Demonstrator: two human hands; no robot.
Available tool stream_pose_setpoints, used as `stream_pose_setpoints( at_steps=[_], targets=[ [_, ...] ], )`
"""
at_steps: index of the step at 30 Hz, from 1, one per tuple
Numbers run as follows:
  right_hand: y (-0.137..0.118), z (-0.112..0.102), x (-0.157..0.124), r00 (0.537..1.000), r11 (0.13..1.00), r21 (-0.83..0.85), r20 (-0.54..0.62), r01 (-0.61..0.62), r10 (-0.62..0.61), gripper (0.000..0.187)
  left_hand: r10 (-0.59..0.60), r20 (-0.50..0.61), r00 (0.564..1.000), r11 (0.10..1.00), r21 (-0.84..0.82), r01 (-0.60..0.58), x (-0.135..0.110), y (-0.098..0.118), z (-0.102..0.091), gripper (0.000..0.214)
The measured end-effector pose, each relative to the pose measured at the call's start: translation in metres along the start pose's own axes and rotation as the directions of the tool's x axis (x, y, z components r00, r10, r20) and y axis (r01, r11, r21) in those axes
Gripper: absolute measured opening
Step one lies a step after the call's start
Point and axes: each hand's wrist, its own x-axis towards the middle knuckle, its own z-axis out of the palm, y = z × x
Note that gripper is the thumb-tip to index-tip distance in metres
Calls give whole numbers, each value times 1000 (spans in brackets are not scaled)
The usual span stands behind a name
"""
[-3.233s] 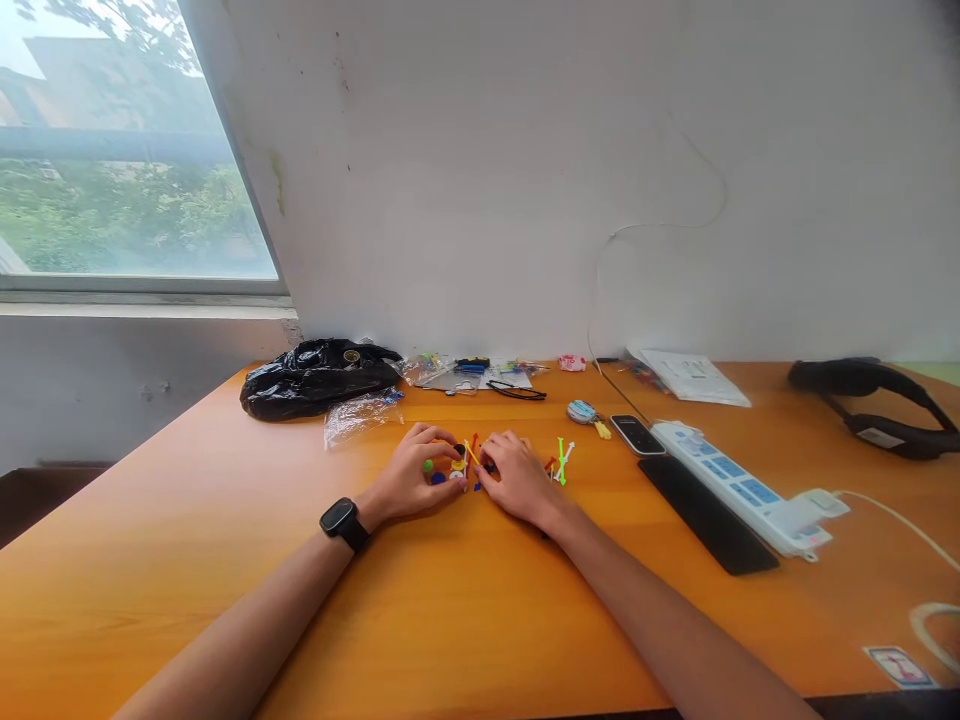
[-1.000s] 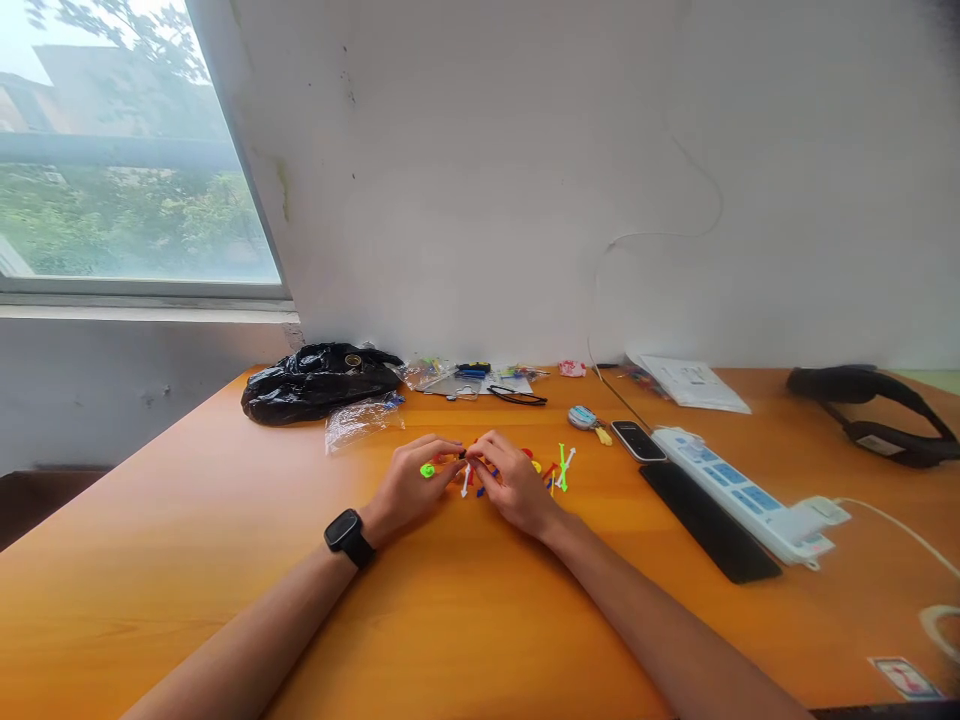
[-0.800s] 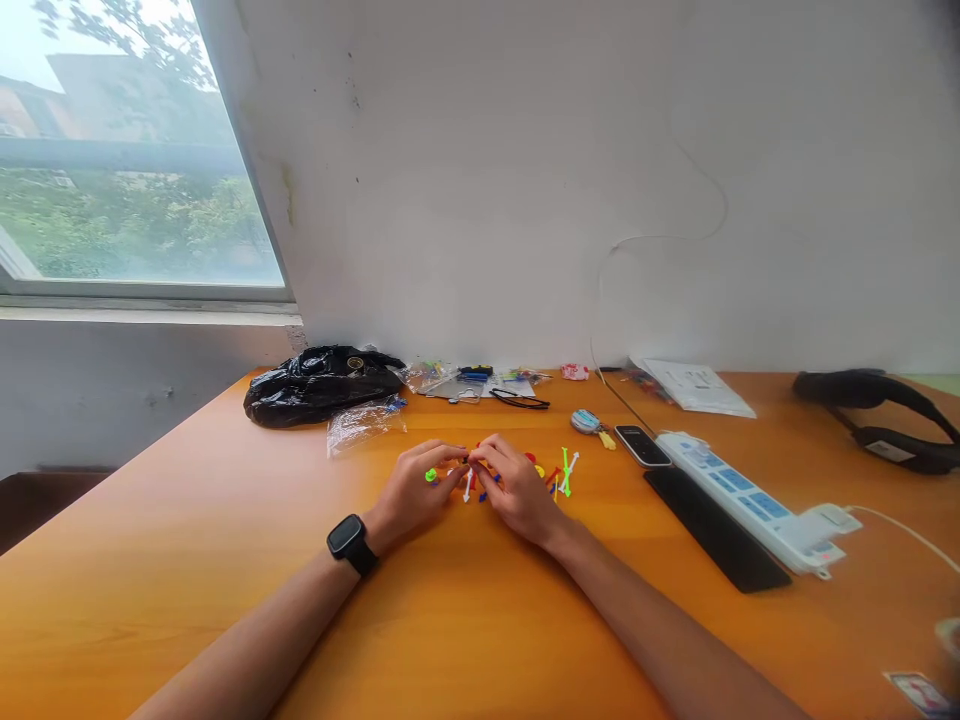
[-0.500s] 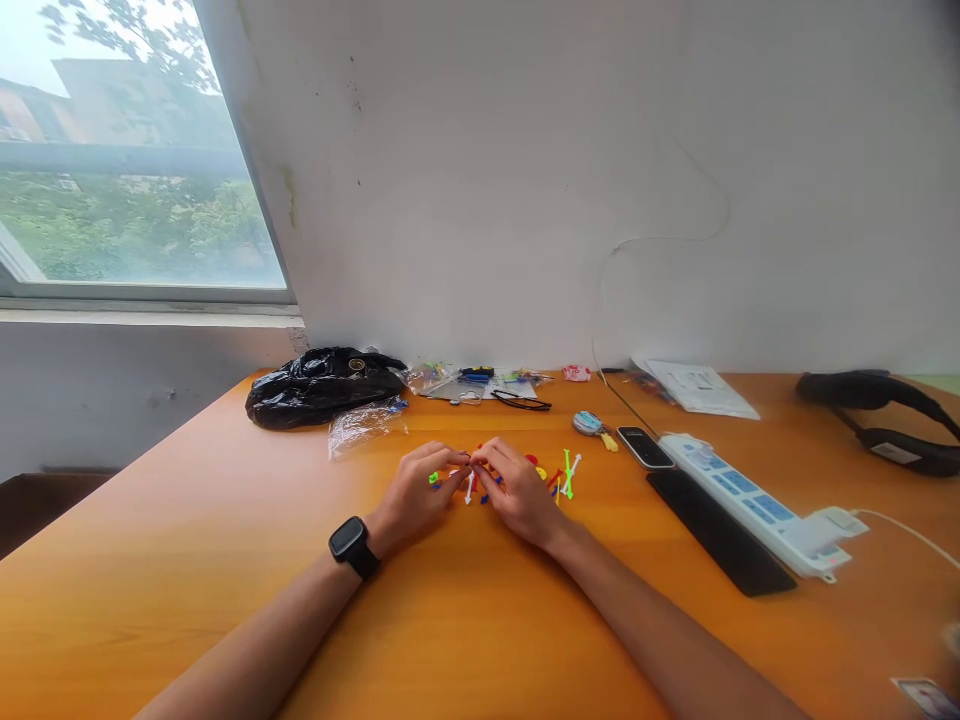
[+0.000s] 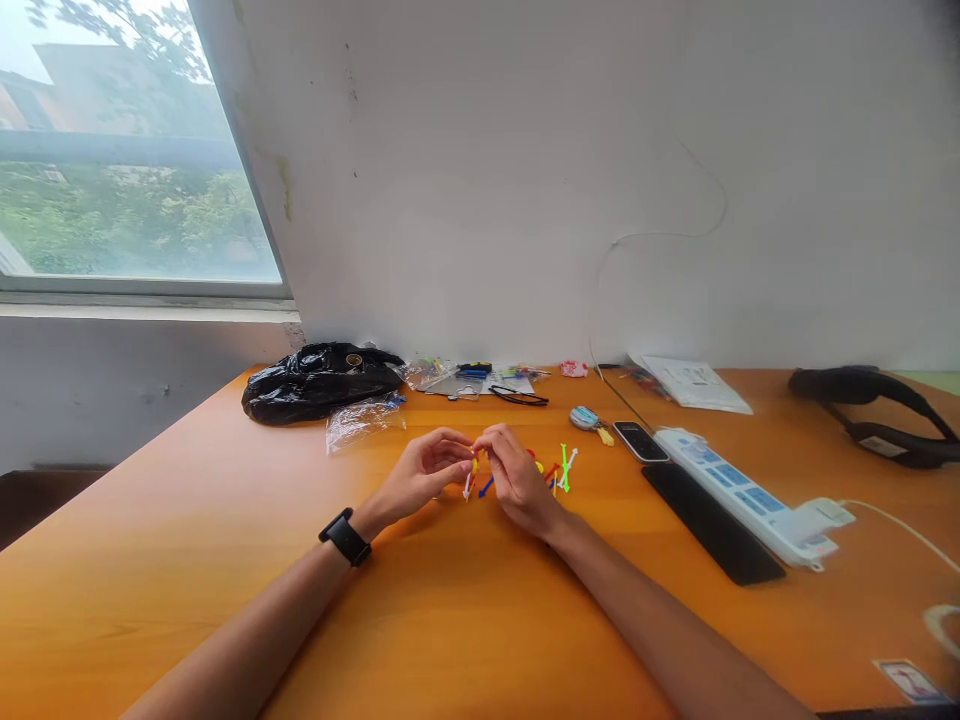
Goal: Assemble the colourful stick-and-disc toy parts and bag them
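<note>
Left hand (image 5: 414,476) and right hand (image 5: 520,488) are being held curled, grip indeterminable, well inside the wood-grained tabletop (image 5: 405,630) edges; slender plastic arrows (image 5: 565,470) are being partly covered.

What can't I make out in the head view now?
Head view:
Whether the left hand and right hand grip anything: covered by fingers, too small.
Black bag: contents hidden by its opaque plastic.
Card: print too small.
White cord: cut off by right edge.
</note>
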Motion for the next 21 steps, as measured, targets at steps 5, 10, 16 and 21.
stream_pose_setpoints(
  at_steps=[5, 10, 16, 21],
  targets=[
    [3, 2, 0, 1000, 1000, 19, -6, 7, -7, 25, -14, 8, 1000, 1000, -19, 14, 1, -6, -2, 37],
    [-2, -3, -2, 997, 999, -36, -77, -15, 12, 37, -54, -70, 996, 998, -43, 51, 1, -4, -6, 35],
    [-4, -11, 0, 998, 985, -162, -49, -51, 44, 39, -38, -205, 978, 996, -86, 21, 5, -8, -14, 33],
    [2, -13, 6, 982, 978, -172, -166, -117, 88, 57, -58, -289, 956, 987, -161, 11, 11, -18, -23, 37]
  ],
)
